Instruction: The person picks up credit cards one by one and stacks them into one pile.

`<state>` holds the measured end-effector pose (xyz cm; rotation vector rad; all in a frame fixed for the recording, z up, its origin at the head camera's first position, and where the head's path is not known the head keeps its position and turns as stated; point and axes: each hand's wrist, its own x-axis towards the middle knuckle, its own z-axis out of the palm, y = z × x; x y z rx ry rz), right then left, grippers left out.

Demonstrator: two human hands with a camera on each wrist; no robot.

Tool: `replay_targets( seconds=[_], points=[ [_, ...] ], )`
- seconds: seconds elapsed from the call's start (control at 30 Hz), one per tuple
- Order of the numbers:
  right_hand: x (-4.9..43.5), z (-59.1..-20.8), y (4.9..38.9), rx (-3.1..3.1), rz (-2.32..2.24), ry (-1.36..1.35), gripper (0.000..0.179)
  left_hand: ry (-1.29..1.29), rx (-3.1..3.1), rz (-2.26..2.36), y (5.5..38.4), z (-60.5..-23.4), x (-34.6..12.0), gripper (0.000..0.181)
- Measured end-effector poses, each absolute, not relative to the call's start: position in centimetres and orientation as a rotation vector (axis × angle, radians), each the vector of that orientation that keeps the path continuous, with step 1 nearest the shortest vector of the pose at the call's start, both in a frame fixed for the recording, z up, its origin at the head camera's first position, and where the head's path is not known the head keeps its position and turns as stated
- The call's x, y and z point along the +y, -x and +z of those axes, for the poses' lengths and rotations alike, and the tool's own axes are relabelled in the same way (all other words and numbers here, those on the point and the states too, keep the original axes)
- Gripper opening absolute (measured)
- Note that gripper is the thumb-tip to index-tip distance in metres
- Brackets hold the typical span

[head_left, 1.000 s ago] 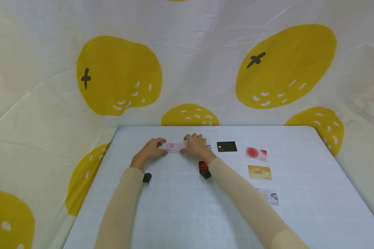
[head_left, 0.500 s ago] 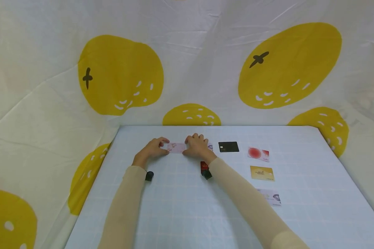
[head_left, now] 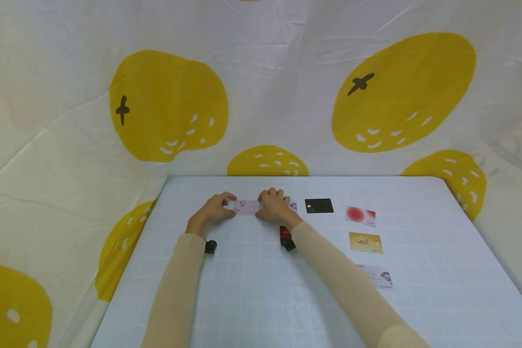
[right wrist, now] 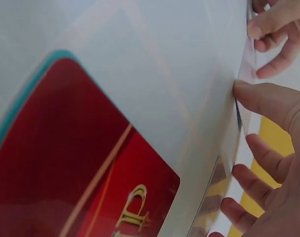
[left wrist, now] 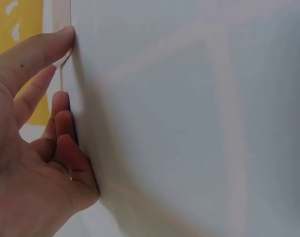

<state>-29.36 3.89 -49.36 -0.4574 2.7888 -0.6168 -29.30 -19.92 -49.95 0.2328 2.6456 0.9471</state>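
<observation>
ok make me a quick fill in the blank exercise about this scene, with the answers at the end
1. The pale pink card lies ____ the left hand and the right hand.
2. In the head view, the white card bears a large round spot coloured ____.
3. In the head view, the chip card just left of that white card is coloured ____.
4. In the right wrist view, lettering on the red card is coloured ____.

Missing words: between; red; black; gold.

Left grip (head_left: pixel 211 208), right grip (head_left: pixel 275 205), pink card (head_left: pixel 246 207) held between them, black card (head_left: pixel 319 206) and gold card (head_left: pixel 366 242) farther right
</observation>
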Motion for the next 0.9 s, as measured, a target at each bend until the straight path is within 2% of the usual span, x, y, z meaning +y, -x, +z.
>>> replay_targets(
  seconds=[0.3,0.9],
  points=[
    [3.8,-49.3,29.3,2.777,-0.667,0.441,0.051,-0.224,2.649,1.061,28.9,-50.5,-19.7,0.051],
    [3.3,-49.6,29.2,2.789,-0.781,0.424,0.041,-0.169,2.657,1.167,28.7,-51.1,-19.3,0.051]
  ],
)
